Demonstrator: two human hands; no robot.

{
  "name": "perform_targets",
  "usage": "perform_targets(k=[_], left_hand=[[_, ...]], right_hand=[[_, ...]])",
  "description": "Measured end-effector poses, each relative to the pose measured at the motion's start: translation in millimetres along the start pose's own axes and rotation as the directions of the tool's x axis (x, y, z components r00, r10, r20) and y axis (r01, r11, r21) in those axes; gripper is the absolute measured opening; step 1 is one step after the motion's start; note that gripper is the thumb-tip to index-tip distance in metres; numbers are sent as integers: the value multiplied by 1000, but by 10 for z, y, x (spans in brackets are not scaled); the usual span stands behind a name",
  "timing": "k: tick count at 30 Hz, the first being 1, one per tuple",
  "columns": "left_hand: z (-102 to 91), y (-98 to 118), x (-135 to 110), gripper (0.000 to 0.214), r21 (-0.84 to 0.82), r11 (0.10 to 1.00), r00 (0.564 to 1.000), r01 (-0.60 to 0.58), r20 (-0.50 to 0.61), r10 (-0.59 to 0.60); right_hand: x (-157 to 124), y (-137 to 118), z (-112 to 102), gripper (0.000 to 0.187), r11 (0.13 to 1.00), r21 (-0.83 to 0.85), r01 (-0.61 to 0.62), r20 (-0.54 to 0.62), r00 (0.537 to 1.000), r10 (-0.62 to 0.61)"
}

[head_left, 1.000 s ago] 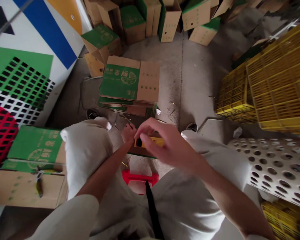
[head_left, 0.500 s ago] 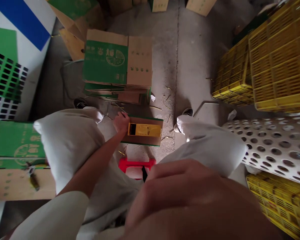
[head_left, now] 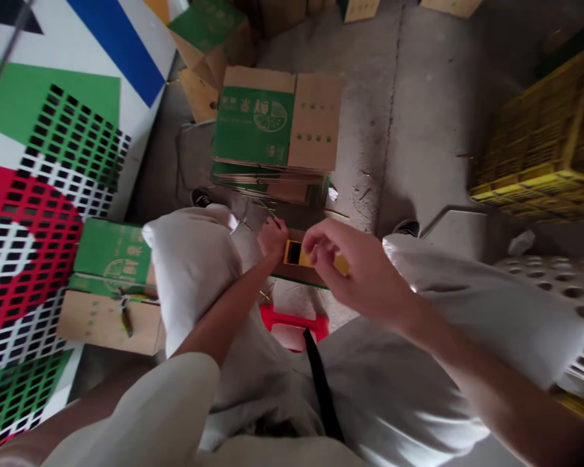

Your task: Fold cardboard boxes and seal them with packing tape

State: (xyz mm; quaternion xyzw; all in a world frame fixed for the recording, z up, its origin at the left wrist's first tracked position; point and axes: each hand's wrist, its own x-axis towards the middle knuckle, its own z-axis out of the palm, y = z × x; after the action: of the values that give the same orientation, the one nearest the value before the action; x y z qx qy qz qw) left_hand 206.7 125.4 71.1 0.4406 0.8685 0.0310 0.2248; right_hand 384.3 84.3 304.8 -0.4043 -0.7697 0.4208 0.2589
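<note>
Cardboard (head_left: 299, 274) and yellow block (head_left: 305, 260) set between two bent knees

The yellow block is seen lying lengthwise along the green-edged cardboard, with a dark recess shown at its left end. Its farther right part is partly covered by the right hand (head_left: 343, 259), whose fingers are bent toward the thumb; whether the block is gripped, or merely hovered over, cannot be told. The left hand (head_left: 272, 239) is placed at the left end of the cardboard with its fingers curled; what is gripped there cannot be made out.

Closer to the body, a red plastic piece (head_left: 292, 321) is framed by thighs in pale trousers (head_left: 189, 266), and a black strap (head_left: 321, 389) is draped up to it. Beyond the cardboard, flattened cartons (head_left: 253, 126) are stacked on the concrete floor (head_left: 428, 97). At the left, pliers (head_left: 126, 319) are laid on another carton (head_left: 90, 318), beside which a painted panel (head_left: 4, 143) is seen. At the right, yellow crates (head_left: 530, 149) and a white perforated item (head_left: 571, 275) are cut off by the picture's edge.
</note>
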Motion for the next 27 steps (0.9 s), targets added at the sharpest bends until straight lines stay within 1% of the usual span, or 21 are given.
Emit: perform_targets(k=[1,2,3,5,7,10,13,18,24,27], left_hand=[[11,-4,8,46,13,1000,1000,5,-10,-4],[26,-9,18,46,26,1000,1000,9,-22,-8],[42,-15,27,46,36,999,999,10,-36,-9],[67,-25,42,46,41,999,998,3,-65,0],[78,-31,52,47,33,999,996,-7,-83,10],[70,-32,55,45,23,1000,997,-18,-80,20],[59,-32,52,45,27,999,996,-20,-88,22],[74,-43,63,46,31,999,996,-13,-83,16],[90,-53,77,46,12,1000,996,-5,-87,6],[80,-48,74,46,11,1000,996,-2,-91,3]], right_hand=[[89,178,131,14,995,-77,-67,9,998,68],[146,343,263,13,980,-158,-119,43,991,127],[177,488,391,14,960,-238,-150,91,980,176],[181,696,622,15,915,-369,-162,181,953,242],[155,803,810,18,872,-466,-150,233,930,285],[129,869,999,20,821,-549,-158,230,915,330],[127,926,1091,18,812,-561,-163,201,924,325],[127,999,1152,17,813,-557,-169,160,939,305],[124,999,1198,18,822,-539,-184,131,946,298],[117,982,1195,17,821,-538,-188,144,940,310]])
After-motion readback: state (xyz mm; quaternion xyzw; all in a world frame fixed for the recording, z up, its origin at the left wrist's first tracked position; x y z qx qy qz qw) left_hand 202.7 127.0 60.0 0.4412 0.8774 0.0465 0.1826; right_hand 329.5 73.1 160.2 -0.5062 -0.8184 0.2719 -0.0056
